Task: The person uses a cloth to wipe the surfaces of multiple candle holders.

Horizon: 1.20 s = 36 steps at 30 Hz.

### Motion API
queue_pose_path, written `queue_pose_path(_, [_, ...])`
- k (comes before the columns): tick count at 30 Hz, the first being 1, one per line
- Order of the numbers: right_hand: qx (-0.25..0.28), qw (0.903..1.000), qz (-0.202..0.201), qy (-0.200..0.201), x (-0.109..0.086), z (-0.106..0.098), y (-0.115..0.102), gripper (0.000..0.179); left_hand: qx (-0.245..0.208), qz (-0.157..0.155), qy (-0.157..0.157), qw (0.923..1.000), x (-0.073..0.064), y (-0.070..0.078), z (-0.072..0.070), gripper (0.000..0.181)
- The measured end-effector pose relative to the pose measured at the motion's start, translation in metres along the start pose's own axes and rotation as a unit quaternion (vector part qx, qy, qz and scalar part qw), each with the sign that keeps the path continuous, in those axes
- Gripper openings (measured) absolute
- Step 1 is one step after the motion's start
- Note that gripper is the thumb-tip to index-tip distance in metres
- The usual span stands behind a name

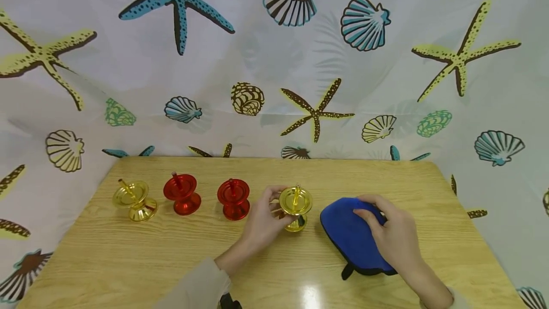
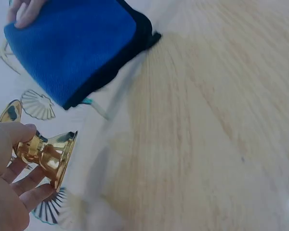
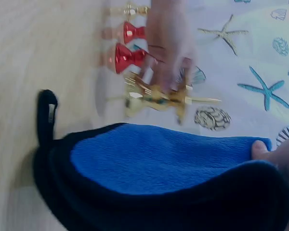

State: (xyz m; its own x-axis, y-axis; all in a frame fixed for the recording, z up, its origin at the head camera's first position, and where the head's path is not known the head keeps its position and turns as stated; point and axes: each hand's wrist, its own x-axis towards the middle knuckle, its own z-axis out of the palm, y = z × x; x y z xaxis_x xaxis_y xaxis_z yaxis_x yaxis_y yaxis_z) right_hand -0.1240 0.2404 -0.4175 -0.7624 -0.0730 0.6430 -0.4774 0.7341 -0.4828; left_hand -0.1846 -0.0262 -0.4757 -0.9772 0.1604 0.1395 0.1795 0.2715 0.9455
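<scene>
My left hand (image 1: 266,218) holds a shiny gold candle holder (image 1: 296,201) around its stem, and the upright spike in its dish shows in the head view. In the left wrist view the fingers wrap the candle holder's waist near the flared base (image 2: 58,161). Just to the right, my right hand (image 1: 396,237) pinches a folded blue cloth (image 1: 349,225) by its upper edge, thumb on the near face. Black trim and a small black loop (image 3: 46,113) run along the cloth's lower side. The cloth hangs close beside the gold candle holder.
Left of my left hand stand two red candle holders (image 1: 233,199) and another gold candle holder (image 1: 135,200), in a row on the wooden table (image 1: 171,261). Behind the table hangs a white curtain (image 1: 257,56) printed with starfish and shells.
</scene>
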Motion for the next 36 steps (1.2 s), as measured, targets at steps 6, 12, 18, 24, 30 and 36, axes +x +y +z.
queue_pose_path(6, [-0.034, 0.9991, 0.025, -0.006, -0.002, -0.015, 0.007, 0.028, 0.022, -0.013, -0.001, 0.9997, 0.013, -0.018, 0.007, 0.062])
queue_pose_path(12, [-0.046, 0.9985, 0.030, -0.002, -0.003, -0.019, 0.010, 0.026, 0.037, -0.005, 0.011, 0.9992, 0.023, -0.025, 0.014, 0.063])
queue_pose_path(18, [-0.037, 0.9987, 0.034, -0.001, -0.003, -0.019, 0.009, 0.024, 0.040, 0.001, 0.012, 0.9991, 0.030, -0.028, 0.017, 0.065])
queue_pose_path(24, [-0.037, 0.9988, 0.031, 0.002, 0.000, -0.017, 0.009, 0.025, 0.055, 0.015, 0.014, 0.9983, 0.031, -0.030, 0.016, 0.068])
queue_pose_path(30, [-0.035, 0.9989, 0.033, -0.001, -0.004, -0.017, 0.009, 0.025, 0.039, 0.010, 0.027, 0.9988, 0.007, -0.022, 0.007, 0.065])
queue_pose_path(36, [-0.035, 0.9989, 0.029, 0.004, -0.006, -0.017, 0.010, 0.026, 0.074, 0.021, 0.034, 0.9964, -0.024, -0.010, -0.010, 0.058])
